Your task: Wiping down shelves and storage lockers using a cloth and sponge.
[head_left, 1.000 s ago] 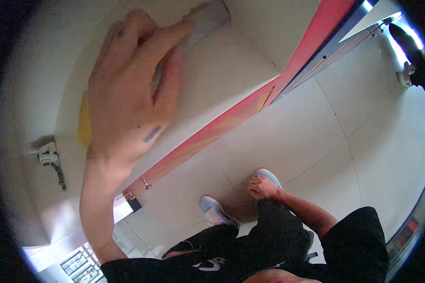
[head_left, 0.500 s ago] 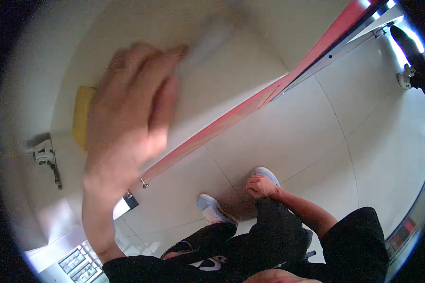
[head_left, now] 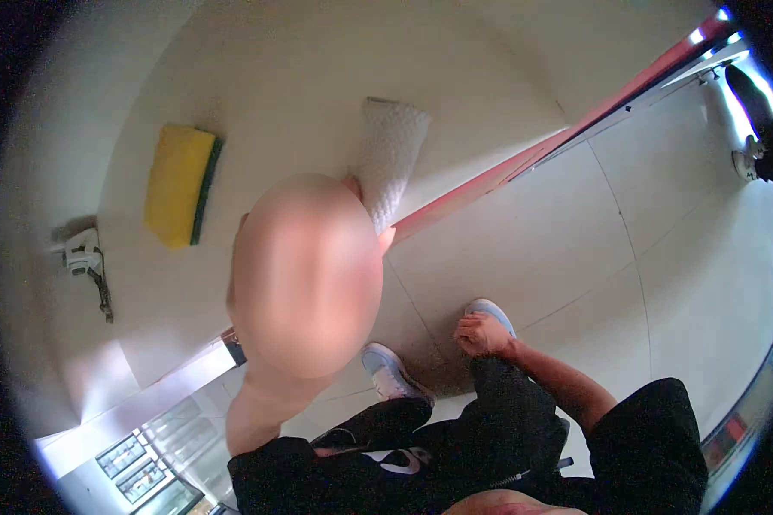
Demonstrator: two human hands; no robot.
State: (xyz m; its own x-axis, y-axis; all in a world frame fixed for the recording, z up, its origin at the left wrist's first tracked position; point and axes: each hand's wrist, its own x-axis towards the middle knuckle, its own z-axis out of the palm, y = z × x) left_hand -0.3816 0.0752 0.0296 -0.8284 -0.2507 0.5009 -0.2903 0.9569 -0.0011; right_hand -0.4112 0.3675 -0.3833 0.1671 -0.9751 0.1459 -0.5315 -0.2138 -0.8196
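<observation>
The left hand (head_left: 307,275) is closed on a folded white wipe (head_left: 395,150), a fingertip and what appears to be the thumb showing at its near end; blur over the back of the hand conceals the remaining grip. The right hand (head_left: 483,333) is curled into a loose fist near the knee. Nothing shows in it; what lies inside the fingers I cannot tell.

The wipe is over the pale counter (head_left: 292,103), close to its red edging (head_left: 489,180). Contact with the surface cannot be confirmed. In my judgement this hold is best worked with the fingers spread behind the fold and pressure kept even, since the free far end could crease or trail.

Materials: the wipe is dimpled and soft-looking, cloth or paper undetermined. Left of the hand, well apart, sits a block-shaped yellow sponge (head_left: 176,184) with a dark green scouring layer (head_left: 208,189). Farther left, a white fitting (head_left: 82,253) trails a dark cord (head_left: 105,296). Below are large, smooth floor tiles (head_left: 567,240).
</observation>
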